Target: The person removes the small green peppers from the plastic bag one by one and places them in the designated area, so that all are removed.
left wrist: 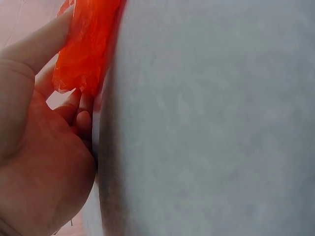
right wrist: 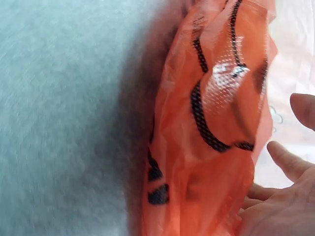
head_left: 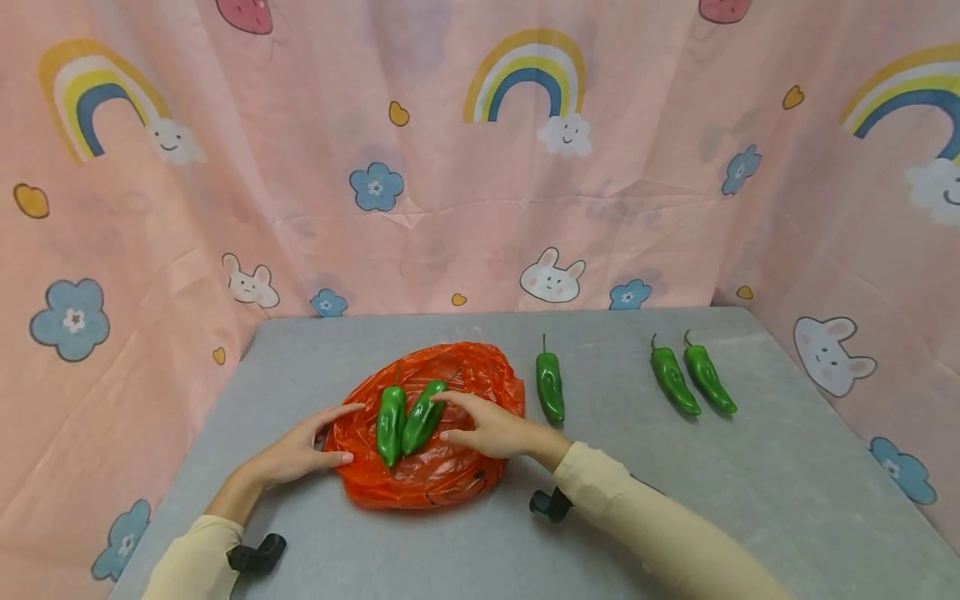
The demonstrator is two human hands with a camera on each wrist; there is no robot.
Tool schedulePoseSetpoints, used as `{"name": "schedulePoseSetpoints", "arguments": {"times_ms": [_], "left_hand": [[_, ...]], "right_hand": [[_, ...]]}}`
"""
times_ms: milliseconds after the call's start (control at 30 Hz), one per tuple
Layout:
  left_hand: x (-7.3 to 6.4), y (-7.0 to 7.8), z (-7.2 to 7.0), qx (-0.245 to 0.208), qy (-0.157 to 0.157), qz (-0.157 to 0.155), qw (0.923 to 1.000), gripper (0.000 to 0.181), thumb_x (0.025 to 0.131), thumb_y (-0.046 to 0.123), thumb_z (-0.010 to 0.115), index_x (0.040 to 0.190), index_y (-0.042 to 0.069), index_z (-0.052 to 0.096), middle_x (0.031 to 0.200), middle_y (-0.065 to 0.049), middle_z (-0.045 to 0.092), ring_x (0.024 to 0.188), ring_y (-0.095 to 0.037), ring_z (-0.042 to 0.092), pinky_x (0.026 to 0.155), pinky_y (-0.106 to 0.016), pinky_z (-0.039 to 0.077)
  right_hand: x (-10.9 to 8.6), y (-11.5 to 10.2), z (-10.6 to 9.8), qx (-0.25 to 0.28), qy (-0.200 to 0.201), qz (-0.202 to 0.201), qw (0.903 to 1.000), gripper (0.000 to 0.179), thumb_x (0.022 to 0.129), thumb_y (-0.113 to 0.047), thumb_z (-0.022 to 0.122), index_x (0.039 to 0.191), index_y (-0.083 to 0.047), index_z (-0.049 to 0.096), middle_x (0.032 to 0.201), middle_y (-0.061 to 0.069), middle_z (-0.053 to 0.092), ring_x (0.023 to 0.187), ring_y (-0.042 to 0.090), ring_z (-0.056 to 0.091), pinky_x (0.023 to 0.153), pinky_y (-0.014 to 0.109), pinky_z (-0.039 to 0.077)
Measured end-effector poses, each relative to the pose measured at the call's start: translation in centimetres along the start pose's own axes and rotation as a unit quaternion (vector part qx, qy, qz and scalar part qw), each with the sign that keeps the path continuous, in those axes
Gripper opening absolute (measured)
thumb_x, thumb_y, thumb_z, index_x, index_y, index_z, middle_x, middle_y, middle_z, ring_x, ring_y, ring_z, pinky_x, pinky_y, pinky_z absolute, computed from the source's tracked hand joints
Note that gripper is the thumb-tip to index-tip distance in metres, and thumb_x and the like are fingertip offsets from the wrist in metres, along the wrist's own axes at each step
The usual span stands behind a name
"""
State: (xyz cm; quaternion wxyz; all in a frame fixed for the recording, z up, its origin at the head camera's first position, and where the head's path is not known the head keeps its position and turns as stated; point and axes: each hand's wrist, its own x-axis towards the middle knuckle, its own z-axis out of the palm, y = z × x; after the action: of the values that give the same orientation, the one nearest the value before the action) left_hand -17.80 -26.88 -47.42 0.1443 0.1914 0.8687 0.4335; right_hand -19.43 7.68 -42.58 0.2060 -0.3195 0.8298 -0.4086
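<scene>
Forward-down head view, close wrist views, red bag common to all

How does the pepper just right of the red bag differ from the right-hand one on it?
The lone pepper lies on the gray table; the bag pepper lies on the red bag. The lone pepper's stem points nearly straight away from the person; the bag pepper's slants right. The right hand is at the bag pepper, while the lone pepper is clear of both hands. Both are glossy green.
</scene>
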Motion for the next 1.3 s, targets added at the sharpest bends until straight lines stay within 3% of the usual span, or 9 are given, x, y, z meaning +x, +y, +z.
{"name": "schedulePoseSetpoints", "arguments": {"times_ms": [333,567,800,1100,1300], "left_hand": [[0.1,0.2,-0.1,0.007,-0.002,0.005,1.0000,0.069,0.092,0.028,0.074,0.153,0.015,0.043,0.160,-0.028,0.034,0.146,-0.054,0.029,0.115,-0.075,0.022],[0.1,0.3,0.0,0.013,-0.003,-0.003,0.9999,0.070,0.092,0.030,0.074,0.153,0.016,0.042,0.160,-0.027,0.034,0.146,-0.053,0.030,0.115,-0.075,0.023],[0.0,0.4,0.1,0.006,-0.002,-0.002,1.0000,0.070,0.092,0.028,0.074,0.153,0.015,0.042,0.159,-0.027,0.035,0.146,-0.053,0.031,0.115,-0.074,0.024],[-0.1,0.4,-0.1,-0.006,-0.006,0.003,1.0000,0.070,0.092,0.026,0.074,0.153,0.013,0.042,0.160,-0.029,0.034,0.146,-0.054,0.029,0.115,-0.073,0.025],[0.0,0.2,0.0,-0.008,-0.004,-0.007,0.9999,0.071,0.092,0.028,0.074,0.154,0.015,0.042,0.160,-0.028,0.033,0.147,-0.054,0.028,0.115,-0.074,0.023]], "right_hand": [[1.8,0.7,0.9,0.005,-0.007,0.025,0.9997,0.063,0.102,-0.017,0.060,0.158,-0.011,0.033,0.161,0.018,0.037,0.152,0.036,0.032,0.122,0.058,0.030],[2.5,-0.3,1.8,-0.071,-0.002,0.089,0.9935,0.067,0.100,-0.028,0.063,0.160,-0.025,0.032,0.159,0.020,0.040,0.149,0.038,0.034,0.120,0.059,0.032],[3.4,-0.6,2.4,-0.114,0.009,0.121,0.9860,0.061,0.100,-0.039,0.062,0.156,-0.030,0.039,0.154,0.023,0.041,0.139,0.034,0.043,0.114,0.056,0.041],[3.8,0.0,2.4,-0.063,0.026,0.082,0.9943,0.050,0.100,-0.034,0.062,0.145,-0.016,0.051,0.142,0.017,0.054,0.131,0.032,0.048,0.108,0.053,0.046],[3.6,0.0,2.1,-0.033,0.033,0.066,0.9968,0.047,0.100,-0.031,0.063,0.142,-0.014,0.053,0.141,0.019,0.053,0.130,0.032,0.049,0.106,0.053,0.047]]}}
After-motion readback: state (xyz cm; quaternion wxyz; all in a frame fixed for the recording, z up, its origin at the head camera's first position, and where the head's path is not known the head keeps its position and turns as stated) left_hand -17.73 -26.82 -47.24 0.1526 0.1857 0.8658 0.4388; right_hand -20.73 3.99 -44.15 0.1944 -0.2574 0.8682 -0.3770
